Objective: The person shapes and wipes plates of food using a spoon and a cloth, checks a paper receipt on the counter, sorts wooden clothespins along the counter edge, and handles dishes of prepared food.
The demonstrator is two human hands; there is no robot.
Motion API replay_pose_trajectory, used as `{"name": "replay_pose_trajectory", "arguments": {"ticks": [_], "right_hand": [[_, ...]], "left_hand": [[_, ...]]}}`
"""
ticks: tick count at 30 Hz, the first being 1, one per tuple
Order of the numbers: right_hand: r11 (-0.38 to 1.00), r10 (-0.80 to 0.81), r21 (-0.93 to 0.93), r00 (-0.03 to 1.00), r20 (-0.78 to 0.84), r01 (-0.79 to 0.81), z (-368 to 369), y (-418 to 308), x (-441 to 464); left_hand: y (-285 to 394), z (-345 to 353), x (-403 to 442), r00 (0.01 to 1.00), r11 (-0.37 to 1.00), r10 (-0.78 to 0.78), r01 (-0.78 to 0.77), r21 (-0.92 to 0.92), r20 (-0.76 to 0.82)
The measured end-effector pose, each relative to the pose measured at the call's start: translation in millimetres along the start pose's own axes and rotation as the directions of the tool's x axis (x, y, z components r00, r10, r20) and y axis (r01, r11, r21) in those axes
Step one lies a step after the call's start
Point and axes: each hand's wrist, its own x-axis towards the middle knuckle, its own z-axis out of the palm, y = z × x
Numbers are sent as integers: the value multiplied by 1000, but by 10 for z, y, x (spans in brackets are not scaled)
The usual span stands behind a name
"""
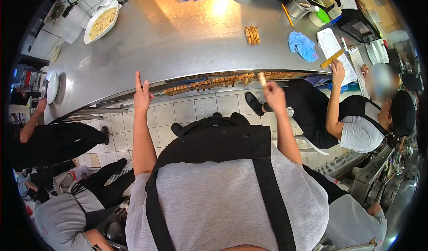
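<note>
My left hand (142, 93) is at the front edge of the steel counter (187, 50), with its index finger stretched out over the top and nothing visible in it. Between the fingertips of my right hand (274, 95) is a small pale wooden clothespin (262, 79), slightly blurred. It is close to a long row of wooden clothespins (214, 81) clipped along below the counter's edge. Several more wooden clothespins (252, 35) lie side by side on the counter top, beyond my right hand.
A white dish of rice-like food (102, 24) stands at the back left. A blue cloth (302, 46) and paper sheets (332, 46) lie at right, beside a co-worker (363, 122) holding a yellow strip. Other people stand at left and behind me.
</note>
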Motion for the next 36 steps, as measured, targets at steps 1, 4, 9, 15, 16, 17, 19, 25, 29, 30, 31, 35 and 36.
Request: {"name": "replay_pose_trajectory", "arguments": {"ticks": [1, 4, 9, 15, 16, 17, 19, 25, 29, 30, 31, 35, 36], "right_hand": [[998, 49, 29, 991, 124, -53, 157, 52, -65], [861, 152, 349, 842, 518, -371, 406, -261, -256], [708, 189, 502, 818, 543, -497, 812, -470, -284], [806, 85, 461, 843, 531, -371, 1070, -568, -221], [814, 79, 450, 838, 540, -367, 1081, -587, -223], [821, 74, 440, 832, 549, -363, 1080, -596, -225], [809, 67, 443, 811, 582, -385, 1079, -553, -242], [579, 131, 581, 769, 626, -572, 892, -559, -308], [438, 167, 647, 764, 623, -624, 960, -541, -226], [419, 178, 653, 763, 622, -630, 996, -530, -182], [401, 189, 658, 761, 621, -637, 1032, -519, -138], [449, 195, 606, 734, 651, -657, 968, -476, -84], [602, 230, 517, 752, 618, -609, 902, -507, -81]], "left_hand": [[7, -3, -2, 1000, 1000, 0, 0, -1, -1], [-14, 8, -4, 999, 999, 34, -34, -8, -19], [22, -2, -16, 1000, 1000, 14, -14, -24, -1], [-31, 14, 6, 999, 999, 41, -41, -29, -13], [-28, 14, 6, 999, 999, 35, -35, -25, -6], [-39, 17, 14, 999, 999, 39, -39, -27, -8], [-48, 21, 21, 999, 998, 47, -48, -31, -12], [-45, -1, 28, 1000, 1000, -8, 8, 1, 22], [-100, 49, 46, 996, 997, 75, -76, -29, -46], [-95, 47, 46, 996, 996, 78, -80, -37, -46], [-92, 42, 42, 996, 996, 81, -83, -45, -46], [-75, 25, 27, 998, 997, 64, -65, -34, -22], [-75, 25, 27, 997, 997, 70, -71, -30, -25]]}}
